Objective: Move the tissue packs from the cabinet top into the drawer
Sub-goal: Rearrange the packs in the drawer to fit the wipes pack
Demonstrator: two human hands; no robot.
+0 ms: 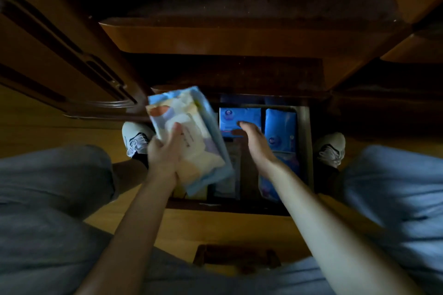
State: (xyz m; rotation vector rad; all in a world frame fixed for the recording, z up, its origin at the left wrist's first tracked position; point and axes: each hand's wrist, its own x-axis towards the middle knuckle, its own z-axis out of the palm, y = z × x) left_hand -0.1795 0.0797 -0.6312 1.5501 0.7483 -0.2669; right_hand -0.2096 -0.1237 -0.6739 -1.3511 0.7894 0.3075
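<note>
My left hand (165, 151) grips a large tissue pack (191, 132), pale blue with white and orange print, tilted above the left side of the open drawer (305, 151). My right hand (254, 141) hovers over the drawer's middle with fingers apart, holding nothing. Inside the drawer lie blue tissue packs: one at the far middle (239, 118), another along the right side (280, 132). More packs nearer me are partly hidden under my arms. The cabinet top (239, 38) above is dark and shows no packs.
The drawer's wooden front (227, 230) with its dark handle (236, 257) is just in front of me. My knees in grey trousers flank the drawer, and my shoes (135, 140) stand on the floor. A cabinet door (60, 55) stands at the left.
</note>
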